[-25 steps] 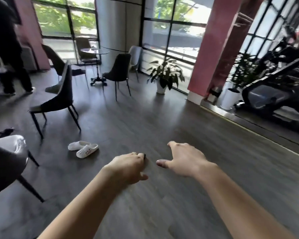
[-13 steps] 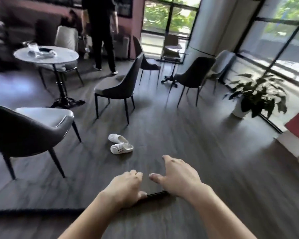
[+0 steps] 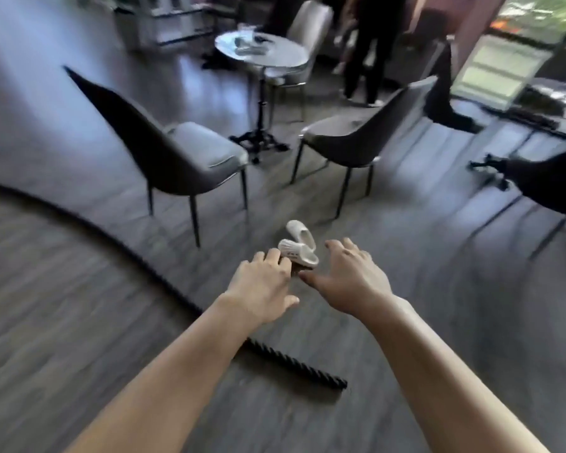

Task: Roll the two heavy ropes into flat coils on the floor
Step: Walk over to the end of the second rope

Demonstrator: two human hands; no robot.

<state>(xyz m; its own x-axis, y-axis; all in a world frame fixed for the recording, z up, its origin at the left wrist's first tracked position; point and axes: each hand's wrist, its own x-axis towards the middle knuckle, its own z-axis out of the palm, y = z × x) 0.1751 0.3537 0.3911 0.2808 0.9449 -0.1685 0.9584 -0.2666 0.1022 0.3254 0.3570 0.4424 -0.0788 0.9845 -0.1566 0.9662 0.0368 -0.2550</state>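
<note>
Rope [image 3: 294,366]: one thick dark rope lies on the floor [image 3: 79,322], sweeping in from the far left edge, passing under the left forearm and ending in a free end low in the middle.
Second rope: not in view.
Coil: none formed yet, so I judge the task barely begun.
Left hand [image 3: 262,289]: palm down, fingers loosely bent, grasping nothing; whether it touches the floor is unclear.
Right hand [image 3: 350,282]: palm down, fingers spread and relaxed, released and empty.
Hands and rope: both hands sit beyond the rope's end, apart from it.
Step in hand: probably reaching for the free end to start the first turn.
Doing it well: take the free end, bend it tightly back on itself, press that core flat with one palm and feed rope round it with the other; keep each turn touching the last so it stays flat.
Risk: a heavy, stiff rope will likely spring open if the centre is let go.
Obstacles: white slippers [image 3: 299,245] just beyond the fingers, chairs [image 3: 177,152] near.
Containers: none seen; a round table [image 3: 262,52] holds blurred items.
</note>
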